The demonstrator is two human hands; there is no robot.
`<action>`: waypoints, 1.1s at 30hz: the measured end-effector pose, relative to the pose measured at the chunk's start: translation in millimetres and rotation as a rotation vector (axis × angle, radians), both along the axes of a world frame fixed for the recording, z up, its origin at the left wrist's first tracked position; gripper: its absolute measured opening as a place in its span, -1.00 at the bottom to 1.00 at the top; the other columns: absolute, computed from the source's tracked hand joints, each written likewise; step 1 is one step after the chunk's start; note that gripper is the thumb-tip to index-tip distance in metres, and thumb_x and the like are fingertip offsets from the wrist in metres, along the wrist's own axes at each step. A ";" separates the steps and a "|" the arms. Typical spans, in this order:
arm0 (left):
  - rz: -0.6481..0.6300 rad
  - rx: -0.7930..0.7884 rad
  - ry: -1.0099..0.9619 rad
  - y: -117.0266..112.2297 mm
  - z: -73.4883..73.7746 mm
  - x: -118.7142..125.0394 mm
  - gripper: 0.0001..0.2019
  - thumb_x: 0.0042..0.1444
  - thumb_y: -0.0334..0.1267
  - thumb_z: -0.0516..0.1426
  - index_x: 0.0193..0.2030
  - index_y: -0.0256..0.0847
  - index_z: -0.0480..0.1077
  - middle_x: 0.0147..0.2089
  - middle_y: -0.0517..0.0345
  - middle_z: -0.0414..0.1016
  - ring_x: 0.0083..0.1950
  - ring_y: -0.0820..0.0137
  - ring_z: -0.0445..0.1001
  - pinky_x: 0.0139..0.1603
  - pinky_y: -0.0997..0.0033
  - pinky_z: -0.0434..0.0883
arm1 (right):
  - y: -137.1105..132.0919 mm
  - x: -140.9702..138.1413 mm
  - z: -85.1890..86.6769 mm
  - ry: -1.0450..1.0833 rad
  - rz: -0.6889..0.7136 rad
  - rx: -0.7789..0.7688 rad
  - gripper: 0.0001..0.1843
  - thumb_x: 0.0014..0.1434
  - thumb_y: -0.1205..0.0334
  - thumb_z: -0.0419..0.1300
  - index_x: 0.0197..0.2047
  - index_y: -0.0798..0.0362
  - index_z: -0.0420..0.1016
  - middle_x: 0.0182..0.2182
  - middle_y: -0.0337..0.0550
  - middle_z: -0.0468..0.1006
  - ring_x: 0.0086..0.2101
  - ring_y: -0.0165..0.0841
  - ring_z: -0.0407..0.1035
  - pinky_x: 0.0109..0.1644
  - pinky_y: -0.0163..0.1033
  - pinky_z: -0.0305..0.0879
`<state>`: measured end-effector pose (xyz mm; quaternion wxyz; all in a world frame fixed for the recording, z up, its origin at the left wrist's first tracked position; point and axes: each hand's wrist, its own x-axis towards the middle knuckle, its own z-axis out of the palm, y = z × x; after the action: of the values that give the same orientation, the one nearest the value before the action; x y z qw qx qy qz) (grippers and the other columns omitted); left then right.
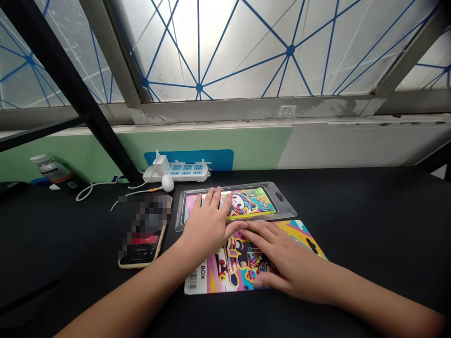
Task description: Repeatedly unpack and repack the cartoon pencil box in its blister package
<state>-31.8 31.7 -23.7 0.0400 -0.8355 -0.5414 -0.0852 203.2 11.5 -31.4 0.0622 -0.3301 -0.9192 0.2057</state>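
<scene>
Beside a smartphone [144,244], left hand [207,224] spread flat on a clear blister pack [252,206], right hand [282,258] pressed open, fingers together, on a colourful printed card [232,268]

A black desk [42,244] runs across the view. To the left lies a smartphone [143,249] with a gold edge, face up, its screen partly pixelated. Behind it sits a white power strip [186,172] with blue sockets, holding a white charger [161,165], and a white cable [93,187] curls along the desk. Further left, a bottle with a silver cap [51,168] lies tilted. Beyond are a green wall panel [81,152] and a white wall panel [345,145], then frosted windows [218,47] crossed by blue lines, with a black diagonal bar [73,89] in front
</scene>
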 end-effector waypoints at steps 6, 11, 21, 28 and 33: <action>0.046 0.005 0.000 3.7 -1.5 0.1 -0.24 0.39 0.27 -0.16 0.45 -0.29 0.19 0.52 -0.33 0.09 0.53 -0.16 0.05 0.40 -0.28 0.15 | 0.8 3.6 3.2 -0.054 0.024 -0.040 0.06 0.22 -0.42 0.13 0.52 0.11 0.02 0.49 0.15 0.04 0.43 0.12 -0.07 0.43 0.26 0.03; 0.057 -0.010 0.005 3.1 0.8 -1.6 -0.33 0.44 0.20 -0.19 0.46 -0.21 0.20 0.52 -0.27 0.10 0.53 -0.06 0.07 0.40 -0.23 0.18 | -0.4 6.5 1.1 0.014 -0.046 0.075 -0.19 0.28 -0.27 0.18 0.38 0.13 0.28 0.28 0.21 0.38 0.23 0.07 0.25 0.27 0.18 0.27; 0.065 -0.062 -0.060 2.1 2.4 -2.6 -0.42 0.46 0.10 -0.15 0.46 -0.14 0.20 0.54 -0.20 0.05 0.56 -0.01 0.00 0.44 -0.23 0.10 | -7.8 1.3 -1.5 0.090 -0.203 0.235 -0.73 0.32 -0.01 0.21 -0.22 0.00 0.31 -0.24 -0.07 0.49 -0.25 -0.18 0.36 -0.19 -0.08 0.31; 0.052 -0.159 -0.133 3.4 9.8 -7.9 -0.51 0.48 -0.02 -0.18 0.34 -0.09 0.36 0.53 -0.11 0.12 0.55 -0.02 0.04 0.42 -0.24 0.13 | 14.8 39.7 28.6 0.153 -0.366 0.050 -0.68 0.31 -0.13 0.15 -0.25 -0.05 0.34 -0.47 -0.29 0.48 -0.48 -0.35 0.31 -0.40 -0.23 0.13; 0.044 -0.075 -0.129 0.3 5.3 -4.9 -0.57 0.45 -0.01 -0.10 0.15 -0.14 0.46 0.52 -0.12 0.15 0.54 -0.08 0.04 0.40 -0.30 0.15 | 81.6 111.3 31.4 -0.054 -0.505 -0.260 -0.47 0.24 -0.33 0.10 -0.42 -0.04 0.44 -0.49 -0.24 0.49 -0.47 -0.30 0.34 -0.42 -0.20 0.18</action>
<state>-36.7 31.9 -18.4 -0.0243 -0.8170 -0.5639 -0.1177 314.5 93.1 0.0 0.0442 -0.5591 -0.7751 0.2910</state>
